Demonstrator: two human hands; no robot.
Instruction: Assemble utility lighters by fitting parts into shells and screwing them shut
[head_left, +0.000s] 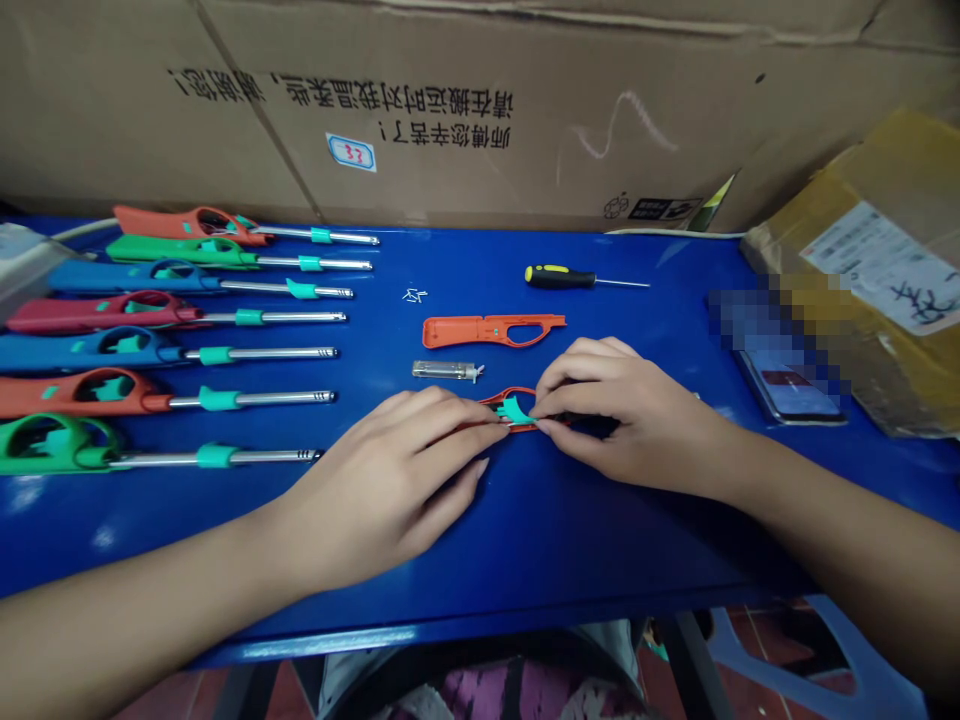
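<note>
In the head view, an orange lighter shell half [519, 392] lies on the blue table, mostly covered by my hands. A green trigger [514, 409] sits inside it. My left hand [420, 460] grips the shell's left end, fingers bent over it. The thumb and index finger of my right hand [630, 415] are pinched together at the trigger's right end. Just behind lie a clear fuel tank [442, 370] and the other orange shell half [487, 330], inner side up. What is under my palms is hidden.
Several assembled long lighters [247, 317] lie in a row at left. Small screws [414, 296] and a black-and-yellow screwdriver [562, 277] lie toward the back. A phone [795, 385] rests at right beside a taped parcel [870, 250]. A large cardboard box [420, 60] stands behind.
</note>
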